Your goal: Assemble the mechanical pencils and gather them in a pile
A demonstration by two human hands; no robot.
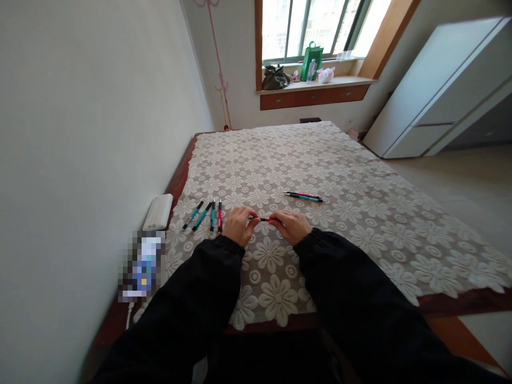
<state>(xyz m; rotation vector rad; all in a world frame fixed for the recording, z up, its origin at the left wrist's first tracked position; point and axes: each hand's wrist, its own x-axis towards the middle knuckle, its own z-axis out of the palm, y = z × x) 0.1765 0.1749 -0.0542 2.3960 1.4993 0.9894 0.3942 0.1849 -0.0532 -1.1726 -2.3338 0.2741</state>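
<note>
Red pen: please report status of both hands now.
Left hand and right hand shut on red pen, held level above lace cloth. Four pens lie left, two pens beyond. Nothing blocks.

One head-worn camera looks forward and down over the lace-covered table (320,176), near the person's hands, toward the window (316,26).

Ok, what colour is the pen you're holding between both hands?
Red with a black tip, seen in the head view: the pen is held between left hand and right hand.
</note>
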